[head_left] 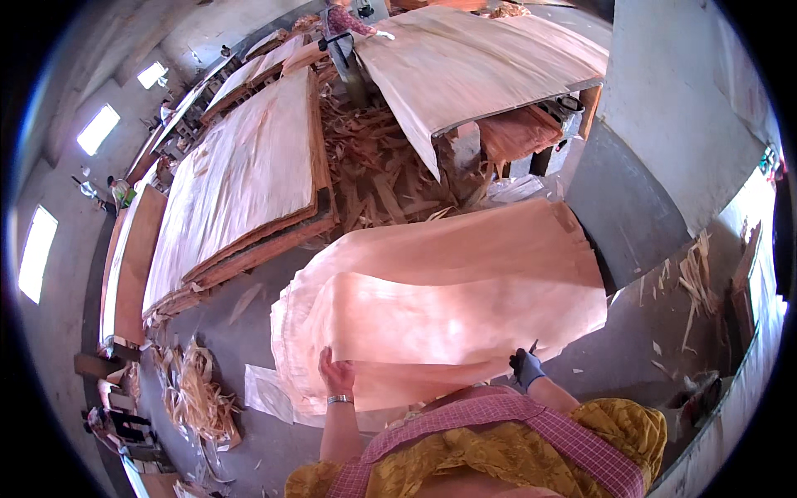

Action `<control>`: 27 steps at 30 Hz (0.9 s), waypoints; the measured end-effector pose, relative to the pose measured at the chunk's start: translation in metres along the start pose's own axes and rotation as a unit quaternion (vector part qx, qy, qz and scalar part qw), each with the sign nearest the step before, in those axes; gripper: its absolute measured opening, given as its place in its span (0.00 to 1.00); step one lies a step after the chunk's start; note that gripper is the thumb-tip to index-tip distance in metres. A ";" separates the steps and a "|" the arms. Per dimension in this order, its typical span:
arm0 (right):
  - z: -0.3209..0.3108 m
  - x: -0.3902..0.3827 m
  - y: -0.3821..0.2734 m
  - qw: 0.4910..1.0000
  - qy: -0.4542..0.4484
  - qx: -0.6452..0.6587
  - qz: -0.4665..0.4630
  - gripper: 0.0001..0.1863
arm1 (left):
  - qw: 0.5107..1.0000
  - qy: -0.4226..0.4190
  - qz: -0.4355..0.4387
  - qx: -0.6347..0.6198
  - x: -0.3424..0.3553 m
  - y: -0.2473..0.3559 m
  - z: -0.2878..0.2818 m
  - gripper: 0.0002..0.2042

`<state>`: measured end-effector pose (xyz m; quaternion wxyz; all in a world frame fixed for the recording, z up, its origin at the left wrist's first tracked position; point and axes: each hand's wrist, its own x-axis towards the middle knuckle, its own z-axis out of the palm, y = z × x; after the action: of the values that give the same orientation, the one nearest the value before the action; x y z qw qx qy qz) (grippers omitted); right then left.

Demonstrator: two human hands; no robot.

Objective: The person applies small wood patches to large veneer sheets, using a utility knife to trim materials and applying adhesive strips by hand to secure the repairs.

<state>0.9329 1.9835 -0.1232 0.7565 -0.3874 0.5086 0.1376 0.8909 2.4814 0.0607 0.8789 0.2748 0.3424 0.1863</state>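
Head view: pinkish-tan, thin wood-veneer sheets [432, 311] lie stacked toward 6 o'clock. Bare left hand [336, 373] at their 8 o'clock edge, fingers half-open, grip unclear; grey-and-black-gloved right hand [525, 368], 4 o'clock, partly curled, hold can't tell.

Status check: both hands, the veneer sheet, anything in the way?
Left hand, gloved right hand at near edge of top sheet; grips unclear. Sheet rippled, on veneer stack. Wood scraps lie left of stack.
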 end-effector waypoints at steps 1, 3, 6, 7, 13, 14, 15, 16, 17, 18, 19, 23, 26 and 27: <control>-0.001 0.001 0.000 1.000 -0.013 -0.013 -0.023 0.14 | 0.999 -0.016 0.001 -0.039 0.000 0.001 0.004 0.05; -0.002 0.005 0.001 0.999 -0.046 0.019 0.002 0.16 | 0.996 -0.032 0.004 -0.079 -0.002 0.004 0.014 0.05; 0.002 0.010 0.006 0.996 -0.059 0.020 0.059 0.24 | 0.996 -0.063 0.007 -0.063 -0.007 0.011 0.032 0.05; 0.003 0.011 0.010 0.993 -0.070 -0.003 0.090 0.26 | 0.994 -0.086 -0.005 -0.070 -0.009 0.014 0.039 0.05; 0.024 0.013 0.038 0.968 -0.200 0.067 0.135 0.19 | 0.985 -0.156 -0.004 -0.067 -0.022 0.026 0.085 0.06; 0.029 0.014 0.040 0.959 -0.244 0.076 0.120 0.19 | 0.987 -0.134 -0.018 -0.091 -0.024 0.028 0.094 0.06; 0.031 0.012 0.043 0.973 -0.200 0.060 0.103 0.16 | 0.983 -0.165 0.000 -0.075 -0.027 0.031 0.103 0.06; 0.036 0.011 0.044 0.985 -0.141 0.042 0.091 0.14 | 0.984 -0.164 -0.015 -0.063 -0.030 0.034 0.111 0.07; 0.038 0.008 0.045 0.984 -0.143 0.063 0.090 0.09 | 0.979 -0.190 -0.042 -0.068 -0.033 0.037 0.120 0.07; 0.040 0.005 0.043 0.975 -0.189 0.067 0.095 0.09 | 0.985 -0.164 -0.029 -0.052 -0.037 0.041 0.128 0.07; 0.043 0.000 0.042 0.975 -0.176 0.111 0.078 0.08 | 0.985 -0.166 -0.025 -0.049 -0.041 0.044 0.135 0.07; 0.051 -0.028 0.021 0.985 -0.155 0.060 0.050 0.10 | 0.984 -0.171 0.042 -0.007 -0.053 0.057 0.159 0.09; 0.055 -0.061 0.000 0.984 -0.171 0.017 0.045 0.14 | 0.979 -0.200 0.024 -0.025 -0.055 0.066 0.169 0.10; 0.057 -0.074 -0.007 0.985 -0.158 0.038 0.050 0.15 | 0.976 -0.212 0.050 -0.029 -0.054 0.071 0.172 0.10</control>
<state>0.9423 2.0342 -0.0451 0.8334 -0.3061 0.4065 0.2154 0.9647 2.4477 0.2367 0.9288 0.2991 0.1285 0.1773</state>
